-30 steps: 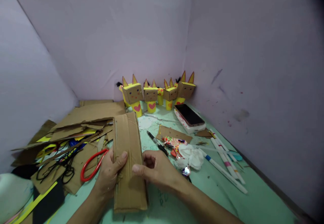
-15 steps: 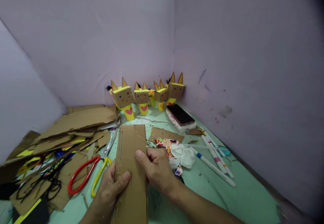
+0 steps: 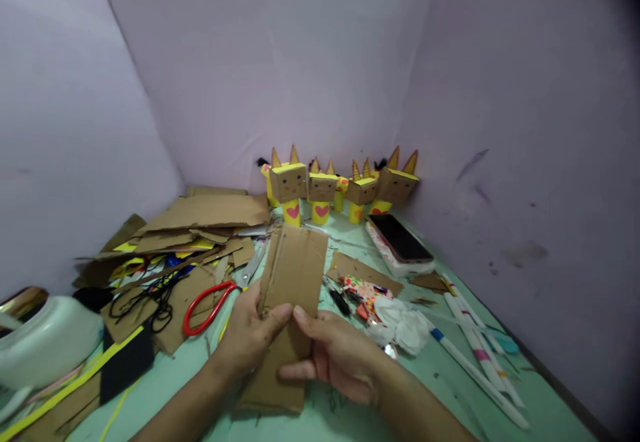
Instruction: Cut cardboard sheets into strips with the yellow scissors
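A long strip of brown cardboard (image 3: 295, 265) is held up in front of me, leaning away, its lower end close to the green table. My left hand (image 3: 253, 332) grips its left edge, thumb lying across the face. On the right edge, my right hand (image 3: 340, 352) pinches with the thumb on the face; some of its lower fingers stretch across the cardboard. Both thumb tips nearly meet mid-strip. Just left of the strip lie scissors (image 3: 210, 309) with a red and a yellow handle, the yellow one partly behind my left hand.
Cardboard sheets and scraps (image 3: 205, 212) pile up at left, with black cord (image 3: 163, 302) and a white pot-like container (image 3: 47, 342). Several cardboard-headed yellow figures (image 3: 323, 192) stand at the back. A phone (image 3: 400, 237), crumpled tissue (image 3: 405, 322) and white marker pens (image 3: 477, 349) lie at right.
The view has swung left, bringing the white container in. The cardboard strip now tilts and its lower end shows. My right hand has slid lower along it, and my thumbs have come together.
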Tool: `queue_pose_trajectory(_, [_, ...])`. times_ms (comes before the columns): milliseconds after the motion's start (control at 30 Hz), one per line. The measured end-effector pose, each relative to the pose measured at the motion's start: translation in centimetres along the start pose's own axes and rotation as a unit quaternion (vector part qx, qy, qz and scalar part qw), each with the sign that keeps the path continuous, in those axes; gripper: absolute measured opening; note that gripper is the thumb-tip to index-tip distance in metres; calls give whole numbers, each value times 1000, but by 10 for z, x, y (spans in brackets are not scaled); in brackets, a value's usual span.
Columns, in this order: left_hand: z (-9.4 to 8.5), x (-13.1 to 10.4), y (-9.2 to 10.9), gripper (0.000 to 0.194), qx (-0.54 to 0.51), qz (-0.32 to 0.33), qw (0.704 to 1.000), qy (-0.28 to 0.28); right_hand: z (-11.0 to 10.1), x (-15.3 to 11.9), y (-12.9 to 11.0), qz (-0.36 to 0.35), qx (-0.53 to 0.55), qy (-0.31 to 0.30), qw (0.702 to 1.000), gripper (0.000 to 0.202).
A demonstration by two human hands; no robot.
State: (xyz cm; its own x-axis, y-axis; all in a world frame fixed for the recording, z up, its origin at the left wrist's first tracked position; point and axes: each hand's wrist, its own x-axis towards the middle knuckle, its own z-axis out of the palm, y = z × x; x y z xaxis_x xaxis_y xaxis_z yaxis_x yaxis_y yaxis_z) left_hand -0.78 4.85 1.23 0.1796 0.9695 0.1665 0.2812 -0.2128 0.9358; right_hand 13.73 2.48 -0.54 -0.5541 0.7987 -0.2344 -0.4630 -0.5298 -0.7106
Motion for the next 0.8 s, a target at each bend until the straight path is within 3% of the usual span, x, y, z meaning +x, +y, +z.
queue_pose_trajectory(100, [2, 2, -3, 29, -9, -26, 1000, -7, 1, 3, 4, -4, 4, 72, 997, 25])
queue_pose_trajectory(200, [-2, 5, -9, 41, -36, -32, 999, -17, -1, 7, 0, -49, 15, 171, 984, 26])
queue_pose_trajectory(267, [-5, 5, -11, 48, -29, -35, 998, -48, -3, 8, -5, -100, 31, 219, 970, 30])
queue_pose_trajectory(333, [-5, 3, -12, 39, -36, -59, 993, -97, -5, 8, -9, -142, 45, 244, 958, 38])
queue_pose_trajectory(400, [-2, -2, -10, 22, -49, -85, 988, -122, -6, 7, -12, -160, 54, 249, 954, 45])
queue_pose_trajectory(500, [2, -8, -6, 10, -45, -84, 992, -81, -6, 6, -14, -154, 66, 221, 961, 48])
queue_pose_trajectory(633, [2, -9, -5, 9, -48, -77, 994, -65, -6, 5, -14, -119, 114, 162, 973, 49])
queue_pose_trajectory(800, [3, -7, -9, 16, -58, -82, 991, -84, -9, 7, -10, -128, 124, 211, 961, 48])
